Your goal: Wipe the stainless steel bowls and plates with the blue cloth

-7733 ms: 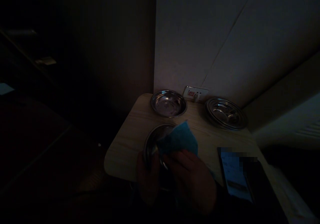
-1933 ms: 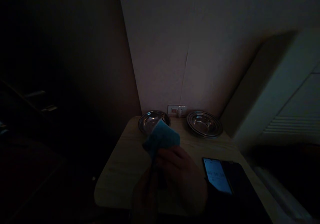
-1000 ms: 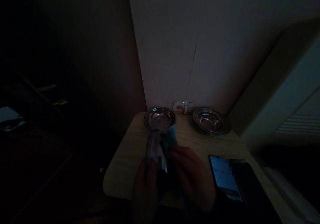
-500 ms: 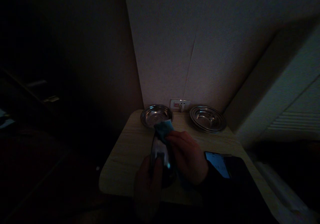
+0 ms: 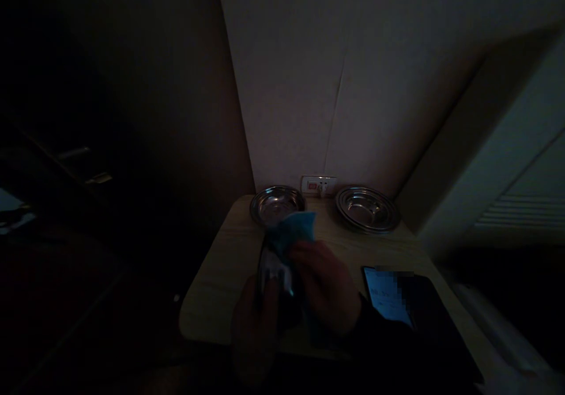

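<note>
Tilted up on its side, a shiny metal bowl is in my left hand, the thumb pressed on its face. A blue cloth is gripped in my right hand and lies against the bowl's upper rim. Part of the cloth also shows below the right hand. Dim light hides the bowl's lower part and some fingers. Behind the cloth, another metal bowl rests on the wooden table. Farther right sits a stack of metal bowls.
A lit phone lies at the right of the table, on or beside a dark flat object. A wall socket with a plug is set just above the table's back edge. The wall rises directly behind.
My right hand and the blue cloth have shifted slightly left along the bowl's rim, and more cloth shows above it. The held bowl has moved a little left with my left hand.
</note>
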The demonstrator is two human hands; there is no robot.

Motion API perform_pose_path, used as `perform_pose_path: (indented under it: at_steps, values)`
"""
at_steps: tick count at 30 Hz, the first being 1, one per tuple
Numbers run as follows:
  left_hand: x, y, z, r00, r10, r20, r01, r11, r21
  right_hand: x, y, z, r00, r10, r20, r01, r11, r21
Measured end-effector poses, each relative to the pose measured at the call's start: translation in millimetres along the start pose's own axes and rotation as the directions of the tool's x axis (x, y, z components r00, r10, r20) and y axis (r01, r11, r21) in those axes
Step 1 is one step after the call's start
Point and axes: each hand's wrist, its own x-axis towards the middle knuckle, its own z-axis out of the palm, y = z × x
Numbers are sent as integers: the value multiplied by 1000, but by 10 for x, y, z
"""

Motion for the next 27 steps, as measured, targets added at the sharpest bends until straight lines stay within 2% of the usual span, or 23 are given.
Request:
perform_pose_path:
  at_steps: [2,6,10,14,15,18,21,25,27]
  values:
    - [-8,-19,-3,999,-30,-36,31,999,15,21,24,14,997,55,-45,-56,998,-8]
    - [-15,-60,-22,999,-49,-6,49,999,23,27,31,52,999,15,28,-16,1000,16]
    - [15,-36,-38,996,-69,-63,70,997,19,-22,-16,120,996,77,-41,-77,997,10]
    - [23,-3,-42,995,-87,-42,87,996,0,-45,-6,151,1000,-6,-17,7,998,58]
    - [13,-3,-38,995,-92,-43,92,996,-7,-13,38,139,1000,-5,28,3,998,68]
    - [-38,-26,-22,993,-108,-38,108,994,-22,139,241,59,980,201,14,-201,974,101]
    - [-95,-65,-15,990,-139,-17,138,990,-43,216,390,-42,914,406,-19,-394,897,199]
    - [-151,-48,0,977,-213,-18,210,973,-96,128,400,-124,823,567,-48,-535,800,270]
    - [-178,-14,19,968,-251,-27,244,958,-148,79,378,-140,800,598,-44,-567,778,268]
